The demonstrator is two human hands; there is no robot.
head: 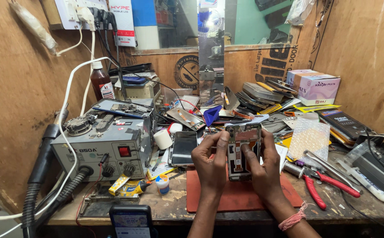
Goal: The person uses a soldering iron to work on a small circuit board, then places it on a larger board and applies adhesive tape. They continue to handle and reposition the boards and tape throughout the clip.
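Note:
An opened phone (240, 150) with its back cover off, showing circuit board and metal frame, is held upright over a red work mat (236, 196). My left hand (209, 161) grips its left edge, thumb across the top corner. My right hand (264, 165) grips the right edge, with the thumb pressing on the exposed inner parts. A pink thread band is on my right wrist.
A grey hot-air rework station (101, 147) with hose stands at left. A dark phone (183, 147) lies face up beside it. Red-handled pliers (322, 185), tweezers, a syringe and a pile of phone parts (262, 94) crowd the right. Another phone (131, 220) sits at the front edge.

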